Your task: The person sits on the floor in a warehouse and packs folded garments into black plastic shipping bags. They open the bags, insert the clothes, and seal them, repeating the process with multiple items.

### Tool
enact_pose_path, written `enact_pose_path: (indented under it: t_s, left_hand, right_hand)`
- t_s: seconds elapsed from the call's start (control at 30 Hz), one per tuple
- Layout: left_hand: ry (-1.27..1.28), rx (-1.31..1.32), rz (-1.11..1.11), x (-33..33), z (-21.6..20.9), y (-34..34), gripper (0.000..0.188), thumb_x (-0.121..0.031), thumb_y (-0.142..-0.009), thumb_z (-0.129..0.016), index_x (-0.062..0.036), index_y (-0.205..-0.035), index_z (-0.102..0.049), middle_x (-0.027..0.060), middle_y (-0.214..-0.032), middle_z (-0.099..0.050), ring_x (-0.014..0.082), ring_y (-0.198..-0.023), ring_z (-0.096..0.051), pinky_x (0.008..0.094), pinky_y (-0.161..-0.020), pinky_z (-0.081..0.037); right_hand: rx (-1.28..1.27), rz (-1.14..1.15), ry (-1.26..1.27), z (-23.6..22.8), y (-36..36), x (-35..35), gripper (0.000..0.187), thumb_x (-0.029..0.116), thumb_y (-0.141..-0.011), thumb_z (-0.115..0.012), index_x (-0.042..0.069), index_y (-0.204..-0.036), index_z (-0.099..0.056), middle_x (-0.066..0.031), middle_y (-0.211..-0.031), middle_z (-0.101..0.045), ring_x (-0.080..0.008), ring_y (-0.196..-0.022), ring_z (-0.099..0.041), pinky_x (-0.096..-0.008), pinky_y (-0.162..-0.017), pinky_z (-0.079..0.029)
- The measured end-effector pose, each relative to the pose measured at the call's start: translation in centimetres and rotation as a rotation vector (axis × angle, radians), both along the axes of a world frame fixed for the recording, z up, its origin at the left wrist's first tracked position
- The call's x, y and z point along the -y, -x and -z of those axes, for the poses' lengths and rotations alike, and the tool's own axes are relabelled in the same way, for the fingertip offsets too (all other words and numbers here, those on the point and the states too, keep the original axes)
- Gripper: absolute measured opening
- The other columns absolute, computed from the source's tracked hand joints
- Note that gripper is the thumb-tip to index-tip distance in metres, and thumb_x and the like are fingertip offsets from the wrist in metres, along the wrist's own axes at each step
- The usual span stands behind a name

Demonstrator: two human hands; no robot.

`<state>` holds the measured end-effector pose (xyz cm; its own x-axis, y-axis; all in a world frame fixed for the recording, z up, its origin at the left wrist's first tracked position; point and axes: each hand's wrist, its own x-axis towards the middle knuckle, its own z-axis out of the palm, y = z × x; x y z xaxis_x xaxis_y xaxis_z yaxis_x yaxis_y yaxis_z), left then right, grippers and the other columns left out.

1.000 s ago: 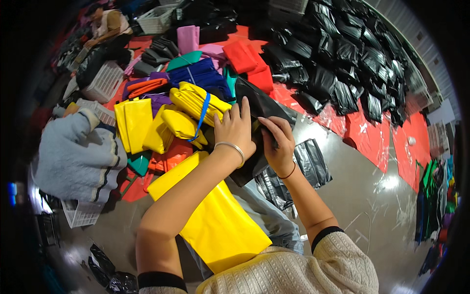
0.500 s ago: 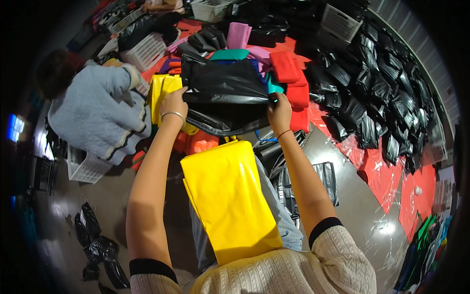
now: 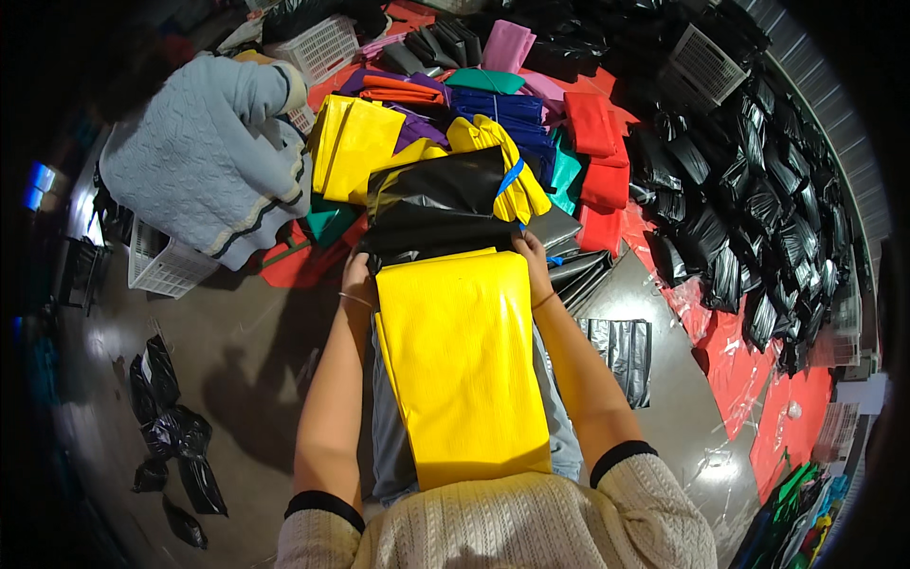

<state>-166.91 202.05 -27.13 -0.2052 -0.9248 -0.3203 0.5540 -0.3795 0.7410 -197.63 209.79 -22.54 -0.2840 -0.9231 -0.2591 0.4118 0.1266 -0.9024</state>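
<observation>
A black plastic bag [image 3: 431, 194] is stretched between my two hands, its mouth edge toward me. My left hand [image 3: 357, 281] grips one corner of that edge, and my right hand [image 3: 533, 264] pinches the other. Across my lap lies a folded yellow plastic sheet [image 3: 464, 365], smooth and thick. Its far end meets the near edge of the bag; whether it reaches inside cannot be made out. Just beyond the bag sits a yellow bundle [image 3: 517, 194] with a blue strap.
Folded yellow [image 3: 355, 142], dark blue [image 3: 502, 114] and red pieces [image 3: 597, 142] are piled ahead. Many filled black bags [image 3: 730, 209] heap up on the right. A person in a light blue top [image 3: 204, 152] bends at the left beside a white crate [image 3: 166, 261]. Black bags [image 3: 175, 431] lie on the floor.
Both hands have come toward me and lower, bringing the black bag to the far end of the yellow sheet. The yellow bundle with the blue strap now shows beyond it.
</observation>
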Motion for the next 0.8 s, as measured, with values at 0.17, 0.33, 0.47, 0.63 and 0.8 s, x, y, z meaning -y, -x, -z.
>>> enact_pose_path:
  t_s: [0.17, 0.33, 0.47, 0.63, 0.8]
  left_hand:
    - [0.187, 0.349, -0.018, -7.2, -2.8, 0.1, 0.025, -0.011, -0.09, -0.052, -0.0053, -0.114, -0.058, 0.0085, -0.098, -0.063, 0.0183, -0.089, -0.058, 0.0312, -0.077, -0.047]
    - [0.693, 0.923, -0.243, -6.6, -10.1, 0.5, 0.02, 0.01, -0.072, -0.054, 0.0029, -0.091, -0.051, 0.0085, -0.073, -0.051, 0.0124, -0.067, -0.047, 0.0254, -0.066, -0.042]
    - [0.752, 1.124, -0.233, -7.3, -15.5, 1.4, 0.019, 0.005, -0.069, -0.055, -0.0002, -0.087, -0.053, 0.0102, -0.067, -0.051, 0.0225, -0.061, -0.054, 0.0312, -0.06, -0.044]
    - [1.189, 1.393, -0.529, -14.0, -13.9, 0.3, 0.013, -0.012, -0.078, -0.065, -0.004, -0.083, -0.056, 0.0133, -0.071, -0.057, 0.0371, -0.063, -0.059, 0.042, -0.059, -0.049]
    - [0.843, 1.196, -0.471, -16.0, -6.2, -0.5, 0.026, -0.008, -0.081, -0.061, 0.0011, -0.104, -0.057, 0.0199, -0.108, -0.059, 0.0394, -0.101, -0.056, 0.0451, -0.095, -0.044]
  right_hand:
    - [-0.186, 0.023, 0.036, -2.4, -1.3, -6.1, 0.018, 0.013, -0.093, -0.055, -0.002, -0.087, -0.063, 0.0021, -0.069, -0.057, -0.0067, -0.061, -0.05, -0.0252, -0.056, -0.042]
    - [-0.752, 0.059, 0.212, -6.2, -1.1, -5.8, 0.016, 0.005, -0.089, -0.056, -0.005, -0.079, -0.048, -0.0023, -0.068, -0.047, -0.0054, -0.067, -0.042, -0.024, -0.058, -0.037]
    - [-0.834, 0.253, 0.342, -8.0, -1.7, -5.4, 0.013, 0.005, -0.083, -0.062, -0.003, -0.079, -0.052, -0.0113, -0.061, -0.048, -0.0108, -0.054, -0.042, -0.0289, -0.052, -0.037]
    - [-1.162, 0.315, 0.642, -5.8, -1.9, -10.7, 0.011, -0.001, -0.067, -0.06, 0.0, -0.075, -0.052, -0.0159, -0.072, -0.053, -0.0365, -0.069, -0.054, -0.0386, -0.064, -0.045]
    - [-1.183, 0.117, 0.648, -3.3, -1.9, -12.6, 0.015, 0.0, -0.068, -0.059, -0.001, -0.083, -0.055, -0.0164, -0.082, -0.057, -0.0376, -0.083, -0.056, -0.0423, -0.082, -0.045]
